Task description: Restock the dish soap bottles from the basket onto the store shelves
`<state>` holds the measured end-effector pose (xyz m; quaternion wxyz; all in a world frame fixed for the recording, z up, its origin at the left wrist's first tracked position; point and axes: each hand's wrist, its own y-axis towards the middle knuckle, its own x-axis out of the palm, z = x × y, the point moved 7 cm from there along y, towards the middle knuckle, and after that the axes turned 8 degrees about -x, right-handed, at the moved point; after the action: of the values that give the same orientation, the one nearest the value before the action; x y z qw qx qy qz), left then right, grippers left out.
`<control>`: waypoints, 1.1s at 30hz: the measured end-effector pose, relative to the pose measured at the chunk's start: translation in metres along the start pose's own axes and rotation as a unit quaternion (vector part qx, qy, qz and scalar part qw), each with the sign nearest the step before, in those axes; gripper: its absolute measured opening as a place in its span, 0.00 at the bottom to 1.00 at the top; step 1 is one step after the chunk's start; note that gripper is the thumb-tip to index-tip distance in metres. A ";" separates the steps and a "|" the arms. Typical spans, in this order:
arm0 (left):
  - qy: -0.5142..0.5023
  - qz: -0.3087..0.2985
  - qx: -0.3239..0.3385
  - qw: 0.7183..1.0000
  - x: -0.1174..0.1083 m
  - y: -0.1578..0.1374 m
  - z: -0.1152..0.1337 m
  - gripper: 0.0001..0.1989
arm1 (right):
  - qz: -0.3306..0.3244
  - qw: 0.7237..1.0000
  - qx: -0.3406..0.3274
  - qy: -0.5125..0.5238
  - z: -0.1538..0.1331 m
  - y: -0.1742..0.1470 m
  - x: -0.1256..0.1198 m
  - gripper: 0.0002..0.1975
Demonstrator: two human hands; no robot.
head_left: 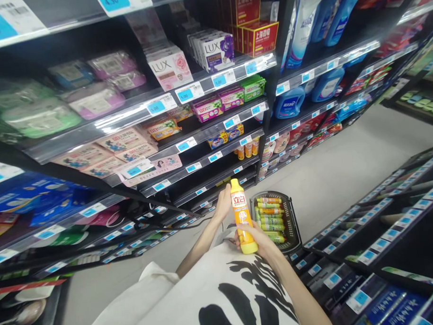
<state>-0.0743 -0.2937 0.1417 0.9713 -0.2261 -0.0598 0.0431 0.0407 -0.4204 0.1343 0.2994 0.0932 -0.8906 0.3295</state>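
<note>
Grey floor (341,170) between shelves (204,162); dark basket (293,221) below handheld yellow bottle (241,208)

White top (185,298), bold black print (237,301)

The loose cloth carries broad, rounded blots — and, nearer the bare right forearm (293,276), thin feathery strokes (258,277). A wide, plain white sleeve (158,276) gives way to a bare left forearm (198,246); left hand (223,203) and right hand (259,238) are bare too.

Bright light glares on the shelf edge (266,61), while green packets (41,120) leftward blur.
</note>
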 end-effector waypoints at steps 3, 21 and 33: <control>0.127 0.021 0.093 0.987 -0.007 -0.002 0.015 0.22 | 0.018 1.000 -0.011 0.002 -0.001 0.002 -0.006 0.29; 0.185 0.008 0.298 0.936 0.012 -0.019 0.037 0.21 | 0.051 0.997 -0.049 0.029 -0.005 0.004 -0.011 0.28; 0.191 -0.035 0.245 0.950 0.005 -0.006 0.026 0.27 | 0.053 0.997 -0.042 0.032 0.002 0.010 -0.012 0.26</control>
<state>-0.0720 -0.2870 0.1676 0.9909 0.0175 0.1317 -0.0215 0.0459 -0.4143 0.1202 0.3135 0.0224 -0.8971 0.3105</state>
